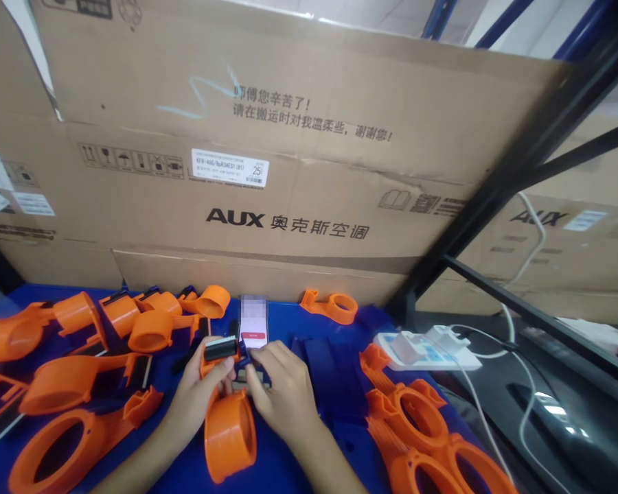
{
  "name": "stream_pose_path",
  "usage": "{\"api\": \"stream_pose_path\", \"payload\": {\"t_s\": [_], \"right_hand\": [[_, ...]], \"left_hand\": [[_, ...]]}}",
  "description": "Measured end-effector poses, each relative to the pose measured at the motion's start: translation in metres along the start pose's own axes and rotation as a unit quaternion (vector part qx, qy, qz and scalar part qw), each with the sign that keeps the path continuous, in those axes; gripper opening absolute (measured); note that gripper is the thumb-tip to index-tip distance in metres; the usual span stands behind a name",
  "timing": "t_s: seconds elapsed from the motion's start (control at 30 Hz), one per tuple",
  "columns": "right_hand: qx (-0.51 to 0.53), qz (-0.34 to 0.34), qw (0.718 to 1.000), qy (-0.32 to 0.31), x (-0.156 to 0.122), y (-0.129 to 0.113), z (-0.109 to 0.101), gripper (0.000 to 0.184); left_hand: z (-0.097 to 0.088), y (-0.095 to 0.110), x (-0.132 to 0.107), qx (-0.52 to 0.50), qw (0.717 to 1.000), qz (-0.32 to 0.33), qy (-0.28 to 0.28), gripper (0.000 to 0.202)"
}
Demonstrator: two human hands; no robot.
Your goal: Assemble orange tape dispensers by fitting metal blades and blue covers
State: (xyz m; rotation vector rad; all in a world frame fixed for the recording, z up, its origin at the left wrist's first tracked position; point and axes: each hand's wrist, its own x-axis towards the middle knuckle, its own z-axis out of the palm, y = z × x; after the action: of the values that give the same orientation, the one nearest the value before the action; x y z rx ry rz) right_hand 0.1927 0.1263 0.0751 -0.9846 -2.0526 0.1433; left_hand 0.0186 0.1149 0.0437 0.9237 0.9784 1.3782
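My left hand is closed round an orange plastic tape dispenser, its ring pointing towards me and its black toothed head pointing away. My right hand pinches a small dark blue part at the dispenser's head, fingers pressed together. Both hands rest low over the blue work surface, just in front of a phone that lies face up with a lit screen.
Several orange dispensers are piled at the left and several orange frames at the right. Dark blue parts lie beside the phone. A white power strip with cables sits at the right. Large cardboard boxes wall off the back.
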Motion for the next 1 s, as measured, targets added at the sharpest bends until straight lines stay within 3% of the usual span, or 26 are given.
{"api": "stream_pose_path", "payload": {"t_s": [0.33,0.67,1.0], "right_hand": [[-0.004,-0.023,0.999,-0.037,0.005,-0.004,-0.011,0.009],[0.084,0.035,0.994,-0.058,0.004,-0.003,-0.011,0.012],[0.093,0.015,0.989,-0.111,0.009,0.003,-0.022,0.007]], "left_hand": [[-0.003,-0.001,-0.001,0.066,0.998,0.008,-0.001,0.029],[0.000,0.008,-0.007,0.114,0.993,0.044,0.006,0.032],[0.000,0.008,-0.006,0.073,0.997,0.020,-0.026,0.031]]}}
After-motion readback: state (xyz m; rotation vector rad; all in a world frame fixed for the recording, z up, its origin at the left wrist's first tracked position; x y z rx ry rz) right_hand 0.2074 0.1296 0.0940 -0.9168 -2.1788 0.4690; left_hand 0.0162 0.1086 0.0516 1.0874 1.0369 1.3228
